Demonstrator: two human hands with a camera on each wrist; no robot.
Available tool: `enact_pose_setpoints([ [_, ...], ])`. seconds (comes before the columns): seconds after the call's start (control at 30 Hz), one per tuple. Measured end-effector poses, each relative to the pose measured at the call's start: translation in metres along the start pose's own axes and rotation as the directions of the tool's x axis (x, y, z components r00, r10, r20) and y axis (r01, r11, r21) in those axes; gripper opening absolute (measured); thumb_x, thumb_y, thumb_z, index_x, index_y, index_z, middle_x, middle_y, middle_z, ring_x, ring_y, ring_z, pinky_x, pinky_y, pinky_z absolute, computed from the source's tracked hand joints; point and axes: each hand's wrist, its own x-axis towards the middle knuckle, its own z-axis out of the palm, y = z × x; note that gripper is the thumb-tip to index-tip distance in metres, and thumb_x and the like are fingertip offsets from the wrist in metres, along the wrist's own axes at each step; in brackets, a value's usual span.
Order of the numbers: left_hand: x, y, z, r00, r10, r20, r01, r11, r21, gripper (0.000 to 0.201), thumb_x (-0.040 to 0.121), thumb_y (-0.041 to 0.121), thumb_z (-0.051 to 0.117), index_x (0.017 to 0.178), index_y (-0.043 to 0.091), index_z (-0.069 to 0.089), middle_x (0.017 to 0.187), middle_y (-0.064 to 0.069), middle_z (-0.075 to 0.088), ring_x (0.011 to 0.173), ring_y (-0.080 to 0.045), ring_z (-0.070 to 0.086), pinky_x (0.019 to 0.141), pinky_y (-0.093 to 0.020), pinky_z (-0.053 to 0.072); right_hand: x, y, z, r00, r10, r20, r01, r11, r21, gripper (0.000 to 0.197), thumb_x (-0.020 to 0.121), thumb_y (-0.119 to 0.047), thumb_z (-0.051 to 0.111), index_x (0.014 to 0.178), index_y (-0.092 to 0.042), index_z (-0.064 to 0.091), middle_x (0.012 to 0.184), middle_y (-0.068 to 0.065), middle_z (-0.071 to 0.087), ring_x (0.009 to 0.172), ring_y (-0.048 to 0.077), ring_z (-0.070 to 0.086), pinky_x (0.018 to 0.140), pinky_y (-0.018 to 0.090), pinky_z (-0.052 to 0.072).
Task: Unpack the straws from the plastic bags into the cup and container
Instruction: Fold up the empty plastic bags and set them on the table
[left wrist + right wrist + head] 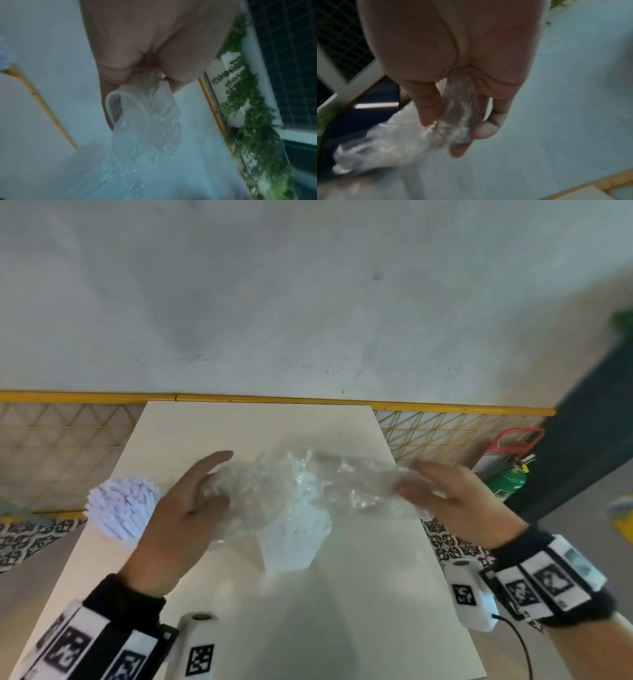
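Observation:
A crumpled clear plastic bag is stretched between both hands above the middle of the white table. My left hand holds its left end, and in the left wrist view the bag comes out from under the palm. My right hand pinches the right end; the right wrist view shows thumb and fingers closed on the bag. Below the bag stands a white container full of white straws, partly veiled by the plastic. A cup packed with pale straws stands at the table's left edge.
The table's far edge meets a yellow rail with wire mesh panels on either side. A green fire extinguisher and a red frame stand on the floor to the right. Patterned floor tiles show beside the table.

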Motion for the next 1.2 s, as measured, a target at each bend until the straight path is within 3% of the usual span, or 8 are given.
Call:
enact_pose_setpoints([
  [0.17,-0.004,0.012,0.035,0.974,0.094,0.205,-0.066,0.988,-0.141,0.054,0.086,0.004,0.056,0.13,0.035,0.056,0.137,0.007,0.055,0.127,-0.017,0.053,0.101,-0.04,0.046,0.003,-0.034,0.004,0.95,0.015,0.312,-0.136,0.919,0.371,0.007,0.091,0.0,0.062,0.092,0.006,0.067,0.077,0.008,0.071,0.064,0.025,0.068,0.064,0.034,0.055],
  [0.33,-0.009,0.031,0.051,0.88,-0.068,0.469,0.307,0.836,-0.454,0.065,0.07,0.05,0.071,0.126,0.018,0.06,0.128,-0.014,0.062,0.112,-0.031,0.062,0.081,-0.042,0.053,0.013,-0.039,0.011,0.948,0.177,0.263,-0.226,0.959,0.172,0.014,0.093,-0.01,0.064,0.082,-0.004,0.07,0.073,0.003,0.073,0.057,0.024,0.071,0.06,0.034,0.056],
  [0.5,-0.012,0.043,0.074,0.953,-0.063,0.297,0.113,0.981,-0.156,0.047,0.063,0.036,0.076,0.107,0.026,0.064,0.104,-0.007,0.069,0.092,-0.028,0.067,0.075,-0.038,0.055,0.016,-0.045,0.022,0.933,0.318,0.171,-0.298,0.945,-0.136,0.032,0.088,-0.01,0.049,0.06,-0.026,0.056,0.065,-0.001,0.071,0.054,0.005,0.069,0.047,0.012,0.037],
  [0.67,-0.013,0.039,0.098,0.999,0.018,0.052,-0.025,0.99,0.139,0.034,0.072,0.006,0.062,0.097,0.03,0.06,0.069,0.0,0.06,0.049,-0.005,0.046,0.047,-0.01,0.038,0.011,-0.048,0.031,0.946,0.313,-0.088,-0.325,0.922,-0.213,0.02,0.081,-0.012,0.053,0.092,-0.029,0.053,0.054,-0.002,0.065,0.051,0.004,0.062,0.054,0.015,0.041],
  [0.83,-0.01,0.029,0.112,0.993,0.122,0.002,-0.116,0.943,0.313,0.046,0.076,-0.006,0.053,0.1,0.033,0.048,0.087,0.013,0.061,0.054,-0.007,0.052,0.05,-0.01,0.039,-0.003,-0.059,0.06,0.938,0.11,-0.328,-0.202,0.944,-0.26,0.025,0.079,-0.018,0.065,0.098,-0.024,0.049,0.078,-0.008,0.063,0.059,0.015,0.059,0.057,0.031,0.046],
  [0.97,-0.011,0.024,0.111,0.991,0.134,-0.004,-0.13,0.972,0.198,0.039,0.079,0.0,0.053,0.107,0.027,0.051,0.097,0.017,0.063,0.077,-0.001,0.06,0.064,-0.005,0.042,-0.021,-0.06,0.075,0.93,-0.01,-0.367,-0.038,0.991,-0.125,0.04,0.084,-0.044,0.06,0.114,-0.019,0.067,0.091,-0.012,0.067,0.071,0.006,0.06,0.066,0.016,0.047],
  [1.13,-0.013,0.032,0.111,0.994,0.064,0.086,-0.054,0.992,-0.114,0.042,0.071,0.05,0.067,0.106,0.031,0.054,0.098,0.011,0.062,0.084,-0.01,0.061,0.073,-0.023,0.052,-0.024,-0.05,0.079,0.933,-0.082,-0.351,0.107,0.993,0.051,0.027,0.099,-0.019,0.053,0.115,-0.01,0.072,0.107,-0.004,0.069,0.093,0.009,0.067,0.078,0.027,0.053],
  [1.2,-0.012,0.033,0.112,0.994,0.038,0.104,-0.022,0.989,-0.148,0.044,0.068,0.046,0.074,0.105,0.03,0.054,0.099,0.01,0.063,0.085,-0.013,0.062,0.071,-0.036,0.057,-0.023,-0.046,0.073,0.933,-0.074,-0.352,0.121,0.986,0.113,0.021,0.096,-0.018,0.06,0.11,-0.015,0.075,0.102,-0.008,0.07,0.085,0.01,0.067,0.073,0.026,0.054],
])
